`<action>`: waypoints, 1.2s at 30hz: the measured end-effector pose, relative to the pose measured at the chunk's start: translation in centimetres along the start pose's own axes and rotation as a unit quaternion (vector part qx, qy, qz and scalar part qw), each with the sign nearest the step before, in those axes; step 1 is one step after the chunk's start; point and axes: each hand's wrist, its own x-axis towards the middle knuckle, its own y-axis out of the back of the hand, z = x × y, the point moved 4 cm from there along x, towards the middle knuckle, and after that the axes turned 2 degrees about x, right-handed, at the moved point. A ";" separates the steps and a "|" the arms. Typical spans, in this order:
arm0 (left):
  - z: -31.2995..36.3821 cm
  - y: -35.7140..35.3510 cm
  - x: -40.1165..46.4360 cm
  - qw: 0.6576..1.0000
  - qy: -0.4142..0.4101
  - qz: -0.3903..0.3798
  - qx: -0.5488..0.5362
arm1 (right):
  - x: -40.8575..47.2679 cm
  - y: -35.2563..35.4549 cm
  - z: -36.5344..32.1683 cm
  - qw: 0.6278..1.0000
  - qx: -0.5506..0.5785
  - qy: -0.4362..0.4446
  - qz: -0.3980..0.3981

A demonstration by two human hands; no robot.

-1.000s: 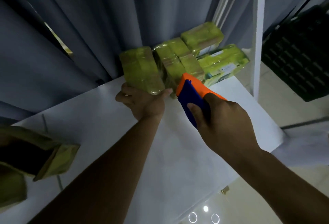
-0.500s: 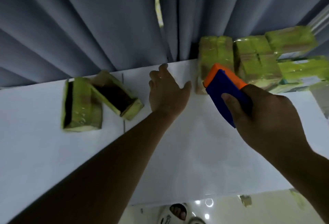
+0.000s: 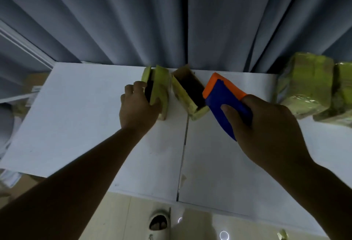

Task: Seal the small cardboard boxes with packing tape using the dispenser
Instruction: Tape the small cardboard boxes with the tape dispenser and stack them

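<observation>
My left hand [image 3: 138, 106] curls over the near end of a small open cardboard box [image 3: 159, 91], fingers hooked into its dark opening and thumb against its outer side. The box stands near the far edge of the white desk [image 3: 80, 117], close to the grey curtain [image 3: 171, 18]; its card looks yellow-green in this dim light and one flap [image 3: 146, 74] stands up on its left side. Just to its right lies a second open box [image 3: 188, 92], turned at an angle, its dark inside showing. My right hand [image 3: 266, 125] grips the tape dispenser [image 3: 224, 96], thumb pressed flat on its blue body; the orange front end points toward the far edge and hangs over the second box's right side. At the desk's far right edge sit taped boxes [image 3: 308, 87], glossy with wrap and packed side by side. A seam [image 3: 182, 154] runs across the desk from far edge to near edge between my arms.
</observation>
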 end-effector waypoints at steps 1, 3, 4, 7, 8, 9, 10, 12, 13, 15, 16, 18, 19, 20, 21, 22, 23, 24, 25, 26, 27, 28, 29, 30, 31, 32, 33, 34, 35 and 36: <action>-1.3 -0.2 0.4 1.000 0.015 -0.005 0.000 | 0.2 -0.8 -0.6 1.000 0.006 -0.001 -0.007; -3.6 -1.0 1.2 0.999 0.042 -0.017 -0.005 | 0.3 -2.3 -1.6 1.000 0.012 -0.003 -0.017; -4.6 -1.5 1.7 0.998 0.054 -0.023 -0.010 | 0.4 -3.1 -2.0 1.000 0.013 -0.004 -0.022; -6.9 -3.2 2.7 0.994 0.077 -0.050 -0.055 | 0.1 -5.4 -2.8 0.999 0.012 -0.011 -0.034; -7.3 -3.7 2.9 0.992 0.076 -0.059 -0.079 | -0.1 -6.1 -3.1 0.999 0.010 -0.014 -0.034; -7.6 -4.2 3.2 0.990 0.070 -0.064 -0.100 | -0.2 -6.8 -3.4 0.999 0.008 -0.017 -0.034; -7.6 -4.6 3.3 0.990 0.059 -0.068 -0.113 | -0.3 -7.3 -3.7 0.999 0.008 -0.021 -0.036; -7.6 -5.3 3.7 0.988 0.036 -0.076 -0.129 | -0.4 -8.4 -4.3 0.999 0.007 -0.031 -0.038; -7.5 -5.6 3.8 0.987 0.030 -0.080 -0.138 | -0.4 -8.8 -4.6 0.999 0.006 -0.035 -0.039; -7.5 -6.1 4.4 0.984 0.033 -0.087 -0.153 | -0.3 -9.7 -5.1 0.998 0.002 -0.045 -0.040; -7.6 -6.2 4.8 0.983 0.037 -0.091 -0.155 | -0.3 -10.1 -5.3 0.998 0.000 -0.048 -0.038; -7.9 -6.2 5.3 0.982 0.039 -0.099 -0.154 | -0.2 -10.5 -5.9 0.998 -0.003 -0.050 -0.031; -8.1 -6.1 5.5 0.982 0.039 -0.101 -0.152 | -0.2 -10.7 -6.1 0.998 -0.005 -0.052 -0.032; -8.5 -5.9 5.4 0.982 0.041 -0.102 -0.152 | -0.2 -10.8 -6.4 0.998 -0.007 -0.055 -0.034; -8.9 -5.5 5.2 0.982 0.042 -0.102 -0.153 | -0.3 -10.9 -6.7 0.998 -0.008 -0.057 -0.035; -9.3 -5.2 4.7 0.982 0.042 -0.103 -0.155 | -0.4 -10.9 -6.9 0.998 -0.008 -0.059 -0.037; -9.8 -4.9 4.0 0.982 0.044 -0.103 -0.153 | -0.5 -11.0 -7.2 0.997 -0.007 -0.060 -0.040; -10.3 -4.5 3.2 0.982 0.049 -0.105 -0.148 | -0.6 -11.1 -7.4 0.997 -0.005 -0.062 -0.043; -10.9 -4.2 2.2 0.983 0.054 -0.109 -0.139 | -0.8 -11.2 -7.6 0.997 -0.004 -0.065 -0.047; -11.6 -4.0 1.2 0.984 0.060 -0.113 -0.125 | -1.0 -11.4 -7.8 0.997 -0.002 -0.066 -0.050; -12.2 -3.7 0.2 0.986 0.063 -0.117 -0.106 | -1.2 -11.6 -8.1 0.996 0.001 -0.067 -0.051; -12.8 -3.4 -0.8 0.987 0.062 -0.121 -0.087 | -1.4 -11.8 -8.4 0.996 0.005 -0.067 -0.051; -13.4 -3.2 -1.8 0.988 0.056 -0.126 -0.071 | -1.5 -11.9 -8.7 0.996 0.009 -0.065 -0.052; -13.8 -3.1 -2.8 0.988 0.051 -0.134 -0.061 | -1.7 -12.1 -9.0 0.996 0.016 -0.062 -0.055; -14.2 -3.1 -3.7 0.987 0.047 -0.142 -0.053 | -2.0 -12.3 -9.3 0.996 0.023 -0.059 -0.060; -14.5 -3.1 -4.5 0.986 0.047 -0.150 -0.049 | -2.2 -12.5 -9.5 0.996 0.032 -0.057 -0.068; -14.7 -3.2 -5.1 0.985 0.049 -0.157 -0.048 | -2.5 -12.7 -9.7 0.995 0.041 -0.056 -0.076; -14.8 -3.2 -5.5 0.984 0.052 -0.161 -0.049 | -2.8 -12.9 -9.9 0.994 0.050 -0.055 -0.083; -14.7 -3.2 -5.7 0.984 0.056 -0.163 -0.051 | -3.1 -13.0 -10.0 0.993 0.059 -0.054 -0.086; -14.5 -3.2 -5.8 0.983 0.061 -0.166 -0.053 | -3.2 -13.1 -10.0 0.993 0.067 -0.051 -0.085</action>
